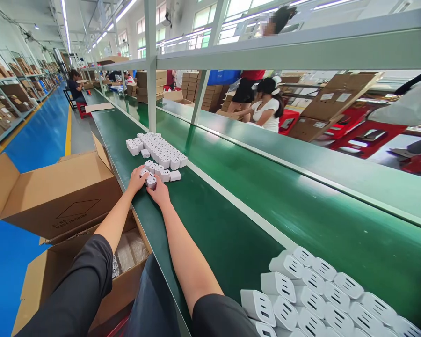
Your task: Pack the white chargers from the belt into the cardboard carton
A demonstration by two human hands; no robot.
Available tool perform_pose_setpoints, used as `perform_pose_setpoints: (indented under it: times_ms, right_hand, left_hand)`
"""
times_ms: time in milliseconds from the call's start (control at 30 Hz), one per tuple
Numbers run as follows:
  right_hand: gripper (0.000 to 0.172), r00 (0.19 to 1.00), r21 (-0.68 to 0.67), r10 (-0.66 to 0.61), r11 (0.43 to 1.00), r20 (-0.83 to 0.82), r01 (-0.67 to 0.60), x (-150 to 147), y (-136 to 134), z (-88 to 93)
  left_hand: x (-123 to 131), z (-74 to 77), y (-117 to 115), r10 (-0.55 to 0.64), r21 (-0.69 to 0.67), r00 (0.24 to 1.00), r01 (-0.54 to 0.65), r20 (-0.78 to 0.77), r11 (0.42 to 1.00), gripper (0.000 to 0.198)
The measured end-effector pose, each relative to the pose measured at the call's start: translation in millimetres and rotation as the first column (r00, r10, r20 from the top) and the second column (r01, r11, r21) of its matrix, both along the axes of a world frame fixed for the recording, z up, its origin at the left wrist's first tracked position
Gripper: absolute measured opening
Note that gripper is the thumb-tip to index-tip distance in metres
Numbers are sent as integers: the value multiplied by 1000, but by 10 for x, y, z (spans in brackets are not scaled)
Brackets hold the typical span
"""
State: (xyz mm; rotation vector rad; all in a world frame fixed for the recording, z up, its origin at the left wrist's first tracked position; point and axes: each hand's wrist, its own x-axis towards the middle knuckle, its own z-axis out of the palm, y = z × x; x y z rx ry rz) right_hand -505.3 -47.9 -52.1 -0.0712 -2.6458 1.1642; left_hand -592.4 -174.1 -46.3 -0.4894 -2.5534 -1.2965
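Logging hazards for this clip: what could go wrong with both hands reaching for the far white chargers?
1. The left hand and right hand work at full stretch near the green belt's left edge; a nudged charger could slide off toward the open cardboard box.
2. The far pile is loosely packed, so sweeping it may scatter pieces.

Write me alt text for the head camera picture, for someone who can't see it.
The left hand and right hand stretch out over a green belt and touch the nearest of a cluster of white chargers. More chargers lie in rows at the near right, open cardboard boxes stand to the left, and other people work beyond the belt.
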Motion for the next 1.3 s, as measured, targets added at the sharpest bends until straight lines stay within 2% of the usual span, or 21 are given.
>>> perform_pose_setpoints:
  times_ms: [100,200,333,400,433,500,567,667,800,867,967,1067,1167,1300]
  right_hand:
    - [60,1000,-10,15,1000,-21,-15,9,-31,20]
    - [57,993,-26,90,995,-71,-92,38,-131,115]
    - [60,967,37,227,974,-115,-224,202,-478,339]
    - [59,957,131,280,955,-80,-268,362,-743,430]
    - [58,952,195,304,937,-48,-289,458,-890,458]
    - [56,937,331,348,881,27,-337,661,-1201,469]
    - [57,913,431,396,810,98,-398,851,-1525,415]
    - [55,859,489,459,709,227,-509,1056,-2010,206]
    - [42,775,480,465,609,429,-631,1193,-2543,-321]
    - [38,732,468,454,567,508,-678,1240,-2726,-656]
    - [38,664,432,444,518,602,-738,1281,-2924,-1145]
    - [41,591,376,447,482,671,-791,1239,-3101,-1525]
    - [41,541,332,454,461,708,-823,1095,-3292,-1774]
    - [39,520,305,421,478,743,-824,804,-3495,-2034]
  left_hand:
    - [56,15,11,36,2,999,-37,8,999,40]
    - [171,93,-137,117,25,993,-117,4,993,38]
    - [464,206,-656,263,89,964,-264,24,960,34]
    - [683,165,-990,288,228,947,-314,141,922,30]
    - [809,103,-1153,266,350,934,-338,239,874,28]
    - [1079,-112,-1440,169,583,892,-407,419,703,25]
    - [1358,-420,-1653,86,699,843,-493,531,518,21]
    - [1754,-943,-1834,5,713,760,-613,650,341,24]
    - [2185,-1545,-1966,-173,679,658,-724,733,123,31]
    - [2354,-1801,-2055,-237,649,623,-760,745,43,36]
    - [2556,-2163,-2246,-336,587,574,-806,747,-72,58]
    - [2658,-2494,-2473,-436,540,561,-821,704,-184,75]
    - [2595,-2775,-2681,-459,511,553,-829,695,-226,69]
    - [2274,-3096,-2844,-488,434,512,-859,707,-271,59]
